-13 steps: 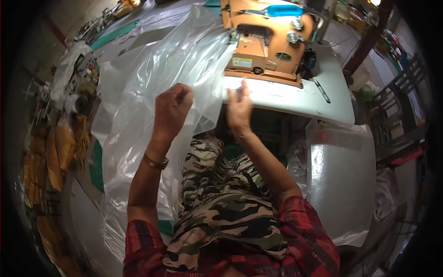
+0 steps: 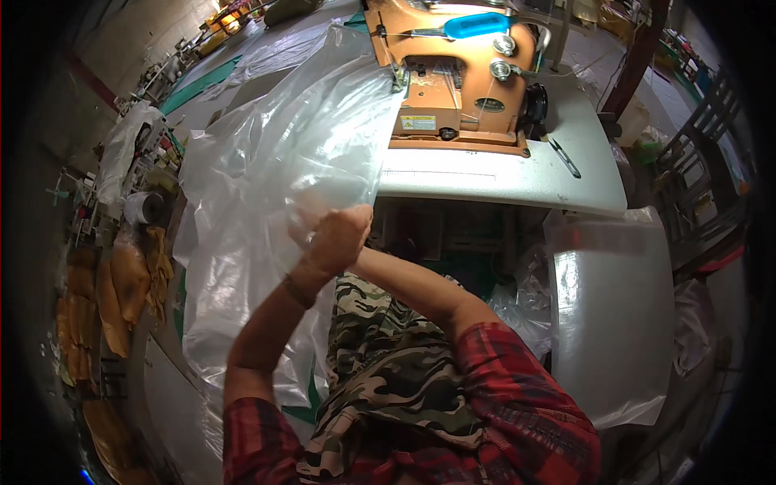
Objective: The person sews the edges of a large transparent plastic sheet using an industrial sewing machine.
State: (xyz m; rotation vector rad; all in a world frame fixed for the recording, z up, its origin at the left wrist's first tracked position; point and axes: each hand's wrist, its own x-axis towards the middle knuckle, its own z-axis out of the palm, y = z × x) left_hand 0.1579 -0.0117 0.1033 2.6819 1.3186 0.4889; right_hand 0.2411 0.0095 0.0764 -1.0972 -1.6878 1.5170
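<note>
Upper centre: sewing machine (image 2: 477, 77) orange-brown, handwheel (image 2: 535, 105) black, tool handle (image 2: 477, 26) bright blue. Tabletop (image 2: 533, 184) white. Left of centre: plastic sheet (image 2: 259, 162) translucent milky. Bottom: plaid shirt (image 2: 525, 380) red/black, camo apron (image 2: 404, 388) green/tan/black.

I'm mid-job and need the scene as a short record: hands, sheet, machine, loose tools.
Left hand: curled, at the clear plastic sheet; grip unclear
Right hand: blurred, overlapping the left hand, mostly hidden; grip unclear
Sheet state: creased, draped left of the orange sewing machine
Machine location: on the white table
Blue-handled tool: at the machine's top
Slim tool: on the table, right of the machine
</note>
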